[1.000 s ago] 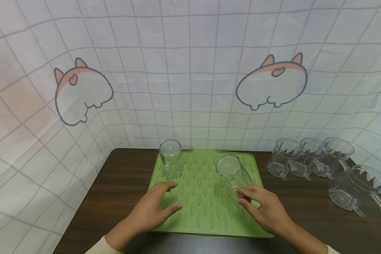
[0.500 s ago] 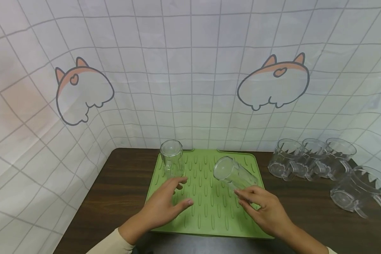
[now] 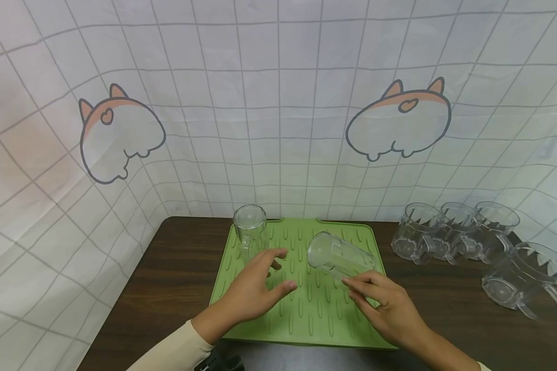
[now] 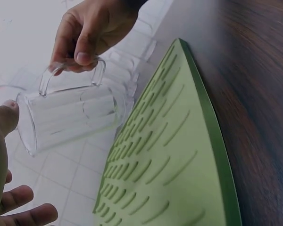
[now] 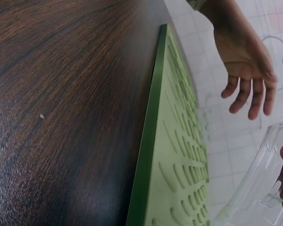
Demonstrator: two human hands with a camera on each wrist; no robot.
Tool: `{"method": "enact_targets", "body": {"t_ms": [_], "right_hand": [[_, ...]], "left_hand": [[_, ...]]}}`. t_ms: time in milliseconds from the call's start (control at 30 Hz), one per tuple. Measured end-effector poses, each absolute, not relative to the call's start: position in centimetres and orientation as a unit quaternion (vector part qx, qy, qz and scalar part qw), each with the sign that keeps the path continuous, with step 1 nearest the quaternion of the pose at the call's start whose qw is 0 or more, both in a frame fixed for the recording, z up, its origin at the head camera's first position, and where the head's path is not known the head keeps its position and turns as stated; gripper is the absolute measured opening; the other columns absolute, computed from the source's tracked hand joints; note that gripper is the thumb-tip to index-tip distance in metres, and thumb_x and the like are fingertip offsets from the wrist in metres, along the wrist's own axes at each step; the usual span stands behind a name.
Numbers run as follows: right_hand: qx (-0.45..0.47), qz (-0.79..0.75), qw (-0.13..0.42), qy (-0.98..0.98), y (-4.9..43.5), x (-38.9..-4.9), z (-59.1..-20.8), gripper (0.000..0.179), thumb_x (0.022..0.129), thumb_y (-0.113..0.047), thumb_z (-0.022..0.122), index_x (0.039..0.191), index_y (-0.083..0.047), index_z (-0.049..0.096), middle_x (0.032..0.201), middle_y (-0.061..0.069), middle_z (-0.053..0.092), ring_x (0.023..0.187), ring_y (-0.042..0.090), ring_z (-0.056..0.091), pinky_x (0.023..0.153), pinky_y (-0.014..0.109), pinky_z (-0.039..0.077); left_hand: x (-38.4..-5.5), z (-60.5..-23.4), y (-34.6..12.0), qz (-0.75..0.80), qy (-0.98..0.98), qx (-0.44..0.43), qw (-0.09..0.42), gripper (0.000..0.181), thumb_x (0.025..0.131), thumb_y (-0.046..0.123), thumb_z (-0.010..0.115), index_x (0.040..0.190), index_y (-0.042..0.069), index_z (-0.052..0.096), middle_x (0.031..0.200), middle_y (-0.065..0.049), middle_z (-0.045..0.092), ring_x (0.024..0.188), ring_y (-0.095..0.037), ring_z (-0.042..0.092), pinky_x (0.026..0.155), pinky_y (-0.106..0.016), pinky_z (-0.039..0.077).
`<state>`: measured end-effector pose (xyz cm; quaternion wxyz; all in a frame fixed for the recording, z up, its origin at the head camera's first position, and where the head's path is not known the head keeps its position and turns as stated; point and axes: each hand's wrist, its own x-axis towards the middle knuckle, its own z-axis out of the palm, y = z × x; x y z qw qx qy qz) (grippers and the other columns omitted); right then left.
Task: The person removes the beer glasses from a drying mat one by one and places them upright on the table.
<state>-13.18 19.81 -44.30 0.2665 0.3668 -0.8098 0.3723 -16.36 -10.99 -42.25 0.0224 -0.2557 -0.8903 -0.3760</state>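
Observation:
My right hand [image 3: 387, 306] pinches the handle of a clear mug [image 3: 341, 255], held above the green ridged mat [image 3: 301, 314]. The mug lies tilted nearly on its side, one round end toward the left. In the left wrist view the right thumb and fingers close on the handle of that mug [image 4: 68, 117], which hangs clear of the mat. Fingers spread, my left hand [image 3: 255, 291] hovers over the mat, a short gap left of the mug in the head view. Behind the left hand a second clear mug [image 3: 250, 229] stands on the mat, its lower part partly covered.
Several clear mugs stand on the dark wood table at the right, three in a row [image 3: 418, 229] and one nearer mug [image 3: 522, 278]. A white gridded curtain [image 3: 278, 129] hangs behind and at the sides. A small black object [image 3: 220, 362] shows under the left sleeve.
My left hand has moved right and slightly forward, toward the held mug. The held mug has tipped further onto its side, its round end swinging left. The right hand has barely moved.

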Motion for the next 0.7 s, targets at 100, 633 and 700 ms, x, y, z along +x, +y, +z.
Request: {"method": "enact_targets", "body": {"t_ms": [100, 633, 700], "right_hand": [[0.374, 0.371, 0.279, -0.803, 19.7, -13.2, -44.4, 0.059, 0.067, 0.019, 0.082, 0.121, -0.002, 0.075, 0.106, 0.003, 0.068, 0.078, 0.007, 0.057, 0.063, 0.013, 0.041], [0.347, 0.372, 0.237, -0.828, 19.2, -12.4, -43.5, 0.046, 0.079, 0.009, 0.080, 0.122, -0.006, 0.074, 0.109, -0.004, 0.067, 0.087, 0.005, 0.061, 0.069, 0.015, 0.047], [0.347, 0.373, 0.235, -0.827, 19.2, -12.4, -43.5, 0.045, 0.080, 0.009, 0.080, 0.122, -0.006, 0.074, 0.109, -0.004, 0.067, 0.086, 0.005, 0.061, 0.069, 0.014, 0.047]], "left_hand": [[-16.6, -42.2, -10.4, -0.381, -0.888, -0.254, 0.023, 0.073, 0.095, 0.059, 0.065, 0.152, 0.019, 0.044, 0.141, -0.001, 0.054, 0.116, -0.018, 0.059, 0.089, -0.043, 0.052], [-17.4, -41.8, -7.3, -0.407, -0.884, -0.230, 0.013, 0.081, 0.095, 0.065, 0.061, 0.155, 0.013, 0.041, 0.141, 0.002, 0.054, 0.115, -0.017, 0.059, 0.084, -0.040, 0.052], [-17.6, -41.7, -6.9, -0.409, -0.885, -0.223, 0.006, 0.083, 0.095, 0.066, 0.059, 0.155, 0.012, 0.040, 0.141, 0.002, 0.054, 0.116, -0.017, 0.059, 0.085, -0.040, 0.052]]}}
